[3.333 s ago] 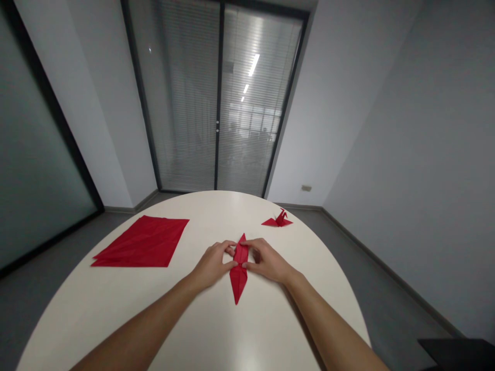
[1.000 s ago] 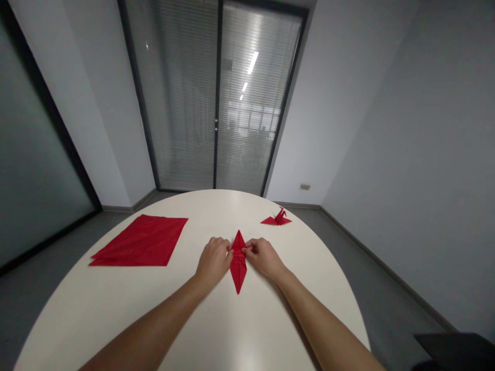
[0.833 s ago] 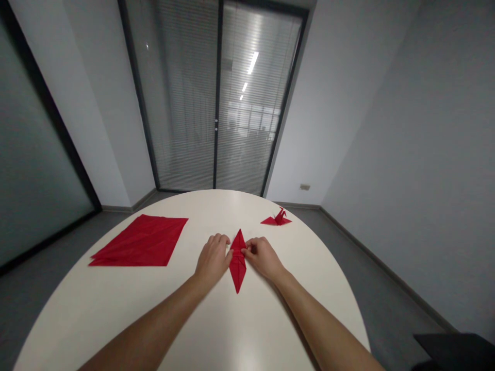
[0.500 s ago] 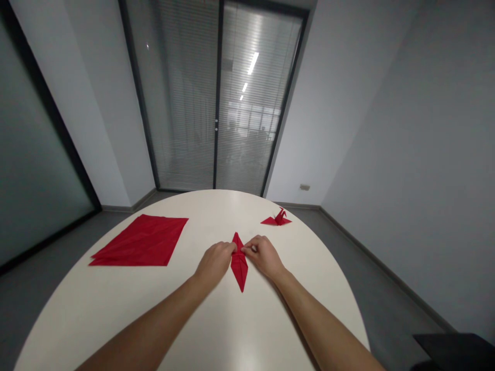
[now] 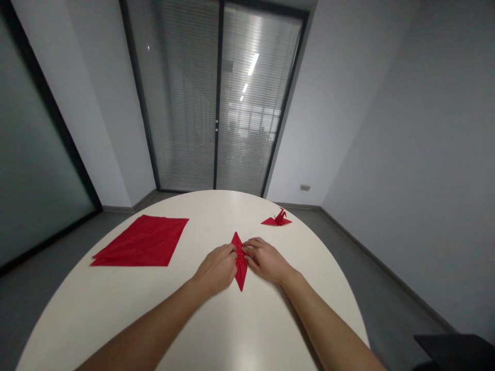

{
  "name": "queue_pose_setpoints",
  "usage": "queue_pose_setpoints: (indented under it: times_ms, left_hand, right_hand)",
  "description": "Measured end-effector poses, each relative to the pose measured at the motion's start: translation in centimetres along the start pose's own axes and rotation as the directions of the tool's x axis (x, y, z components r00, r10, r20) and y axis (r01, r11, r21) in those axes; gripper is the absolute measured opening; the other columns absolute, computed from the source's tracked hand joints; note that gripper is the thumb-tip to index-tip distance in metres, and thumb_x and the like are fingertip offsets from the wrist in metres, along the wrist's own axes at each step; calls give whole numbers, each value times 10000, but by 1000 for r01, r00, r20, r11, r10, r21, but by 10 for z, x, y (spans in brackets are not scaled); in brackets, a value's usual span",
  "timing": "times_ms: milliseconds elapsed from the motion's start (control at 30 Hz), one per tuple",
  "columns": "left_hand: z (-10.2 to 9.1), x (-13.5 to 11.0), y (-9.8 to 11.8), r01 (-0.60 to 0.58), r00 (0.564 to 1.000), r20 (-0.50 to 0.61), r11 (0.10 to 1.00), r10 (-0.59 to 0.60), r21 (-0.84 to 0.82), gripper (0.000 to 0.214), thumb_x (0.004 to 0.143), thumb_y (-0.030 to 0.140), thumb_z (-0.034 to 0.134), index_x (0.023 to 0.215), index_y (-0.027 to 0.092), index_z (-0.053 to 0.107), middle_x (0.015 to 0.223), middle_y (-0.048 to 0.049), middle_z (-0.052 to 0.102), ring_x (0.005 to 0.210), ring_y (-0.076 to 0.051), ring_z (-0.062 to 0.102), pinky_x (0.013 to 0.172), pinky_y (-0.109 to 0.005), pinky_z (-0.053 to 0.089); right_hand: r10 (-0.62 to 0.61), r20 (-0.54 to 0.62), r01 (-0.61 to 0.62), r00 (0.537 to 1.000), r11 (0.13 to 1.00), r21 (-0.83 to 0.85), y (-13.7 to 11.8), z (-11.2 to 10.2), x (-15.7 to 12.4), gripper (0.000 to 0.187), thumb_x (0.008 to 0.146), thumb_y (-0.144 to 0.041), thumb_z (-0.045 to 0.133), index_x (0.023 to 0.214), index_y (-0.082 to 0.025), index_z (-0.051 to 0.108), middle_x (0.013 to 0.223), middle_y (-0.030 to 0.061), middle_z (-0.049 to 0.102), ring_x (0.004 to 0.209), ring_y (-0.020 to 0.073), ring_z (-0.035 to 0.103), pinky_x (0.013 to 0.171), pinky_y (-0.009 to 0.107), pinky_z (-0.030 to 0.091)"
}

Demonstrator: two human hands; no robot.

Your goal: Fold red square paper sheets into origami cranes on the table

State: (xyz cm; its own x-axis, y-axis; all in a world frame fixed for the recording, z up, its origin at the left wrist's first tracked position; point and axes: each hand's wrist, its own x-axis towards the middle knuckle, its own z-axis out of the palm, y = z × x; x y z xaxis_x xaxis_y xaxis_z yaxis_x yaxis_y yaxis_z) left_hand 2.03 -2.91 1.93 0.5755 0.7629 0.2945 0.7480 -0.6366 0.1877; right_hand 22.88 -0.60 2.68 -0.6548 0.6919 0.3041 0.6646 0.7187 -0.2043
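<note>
A folded red paper [image 5: 241, 275], a long narrow diamond with pointed ends, lies on the white table between my hands. My left hand [image 5: 217, 267] is closed at its left edge, fingers curled and partly covering the paper's middle. From the other side, my right hand [image 5: 266, 262] rests low with bent fingertips on the right edge, thumb beneath the index finger. Both hands grip the paper near its creased middle. Its far and near points stick out uncovered. Exactly how the fingertips pinch the folds is hidden.
A stack of red paper sheets [image 5: 145, 241] lies at the left of the round white table [image 5: 201, 335]. A finished red paper crane [image 5: 280, 219] stands at the back right. Beyond the table's far edge is a glass door [image 5: 185, 103] with blinds. A dark object [image 5: 456, 348] shows at lower right.
My left hand has turned and slid slightly nearer, covering more of the paper's left side. The right hand has flattened, its fingers lower along the edge. The paper has barely moved.
</note>
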Motion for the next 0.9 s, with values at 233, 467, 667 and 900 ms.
queue_pose_setpoints:
  times_ms: [233,467,667,900]
  left_hand:
    - [-4,-1,-6,29,999,30,997,-26,-69,277,946,132,433,1131,167,636,1120,-105,662,1011,-235,654,912,-354,528]
    - [-3,-3,-31,-66,998,5,972,69,-226,389,940,53,427,1185,213,683,1203,-67,691,1103,-187,652,1022,-314,488]
    - [-2,-3,-36,-61,998,-29,944,55,-323,372,950,88,463,1190,230,709,1216,-53,703,1109,-176,653,1040,-317,489]
    - [-8,-2,-32,-47,999,-7,947,47,-316,356,953,99,461,1165,217,722,1203,-59,703,1088,-177,660,1020,-303,494]
  right_hand:
    - [-82,59,81,995,996,23,1,-4,0,383,971,-179,492,1321,-194,646,1333,92,673,1327,269,544,1150,450,403]
    - [-112,97,106,989,992,68,-4,-12,-4,544,844,-93,524,1375,-179,608,1460,109,566,1385,257,492,1241,474,258]
    - [-94,74,87,993,992,96,-2,-11,-3,466,885,-152,541,1344,-182,619,1388,123,628,1303,263,567,1179,465,358]
    - [-36,22,35,999,998,51,2,-3,0,330,946,-151,496,1217,-191,680,1256,103,703,1219,259,617,1065,411,465]
